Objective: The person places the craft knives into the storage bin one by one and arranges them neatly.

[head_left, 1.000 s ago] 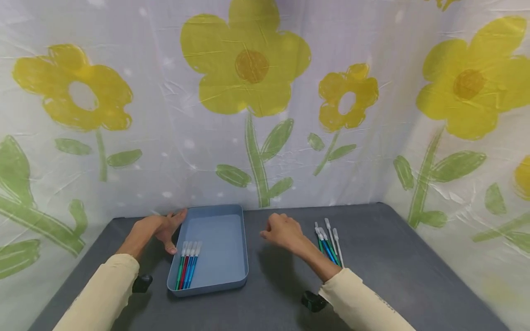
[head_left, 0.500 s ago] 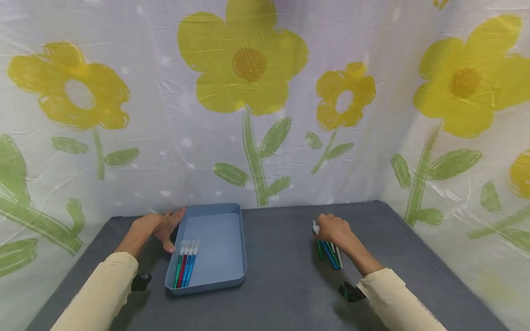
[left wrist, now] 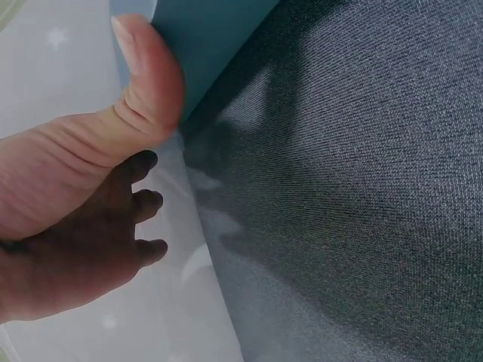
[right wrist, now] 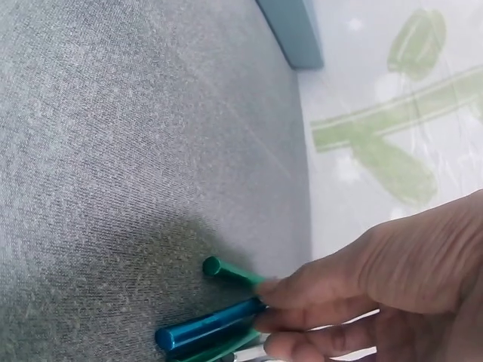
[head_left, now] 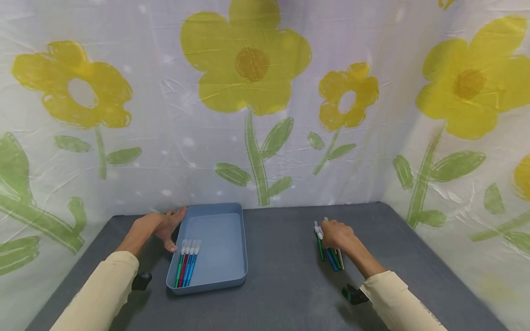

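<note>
In the head view, my left hand rests at the left side of a blue-grey tray. Its thumb touches the tray's outer wall, the fingers spread and loose. Inside the tray, several felt-tip pens with clear caps lie side by side, green, red and blue. At the right, my right hand is over a loose bunch of pens. Its thumb and fingers pinch a blue felt-tip pen near the middle. A green felt-tip pen lies beside it; other pens are partly hidden under the hand.
A dark grey cloth-covered table carries everything. Behind and beside it hangs a pale curtain printed with yellow flowers. Each wrist wears a small black device, such as the right one.
My right hand has moved right from beside the tray to the loose pens, then shifted slightly over them, its fingers closing on a blue one. My left hand and the tray stay put.
</note>
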Action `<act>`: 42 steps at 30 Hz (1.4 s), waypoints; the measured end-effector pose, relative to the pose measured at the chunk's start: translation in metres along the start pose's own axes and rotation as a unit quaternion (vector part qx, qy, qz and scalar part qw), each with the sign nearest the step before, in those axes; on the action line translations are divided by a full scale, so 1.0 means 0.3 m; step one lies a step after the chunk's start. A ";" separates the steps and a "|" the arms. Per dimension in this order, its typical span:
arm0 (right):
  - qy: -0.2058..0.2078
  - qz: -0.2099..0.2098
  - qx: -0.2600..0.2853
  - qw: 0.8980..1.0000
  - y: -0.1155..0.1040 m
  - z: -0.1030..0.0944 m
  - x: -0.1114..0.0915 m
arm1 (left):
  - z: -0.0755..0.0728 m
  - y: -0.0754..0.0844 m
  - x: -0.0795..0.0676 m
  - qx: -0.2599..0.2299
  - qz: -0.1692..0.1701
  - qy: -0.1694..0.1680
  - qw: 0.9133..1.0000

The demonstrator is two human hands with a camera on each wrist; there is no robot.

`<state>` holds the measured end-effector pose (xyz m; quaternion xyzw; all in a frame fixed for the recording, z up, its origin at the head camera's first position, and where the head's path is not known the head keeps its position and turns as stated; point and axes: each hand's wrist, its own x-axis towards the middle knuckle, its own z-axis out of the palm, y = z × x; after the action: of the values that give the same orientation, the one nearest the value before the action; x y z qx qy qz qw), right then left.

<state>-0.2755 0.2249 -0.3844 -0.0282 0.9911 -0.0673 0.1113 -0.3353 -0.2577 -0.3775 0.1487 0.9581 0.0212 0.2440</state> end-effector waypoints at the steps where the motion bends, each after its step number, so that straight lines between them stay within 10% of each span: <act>1: 0.002 0.000 0.001 1.000 0.001 0.001 0.000 | -0.001 0.000 0.000 -0.003 0.002 0.000 1.000; 18: 0.042 -0.011 0.034 0.998 -0.025 -0.019 0.001 | -0.014 -0.007 -0.009 -0.020 0.013 -0.005 1.000; 26: 0.067 -0.061 0.068 0.994 -0.184 -0.066 -0.011 | -0.007 -0.016 -0.010 -0.019 0.001 0.000 1.000; 42: -0.029 -0.216 0.190 0.957 -0.577 -0.037 0.037 | -0.002 -0.010 -0.002 -0.010 0.001 -0.008 1.000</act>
<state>-0.2816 0.0543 -0.3521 -0.2224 0.9264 -0.2763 0.1264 -0.3358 -0.2607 -0.3772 0.1474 0.9558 0.0299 0.2527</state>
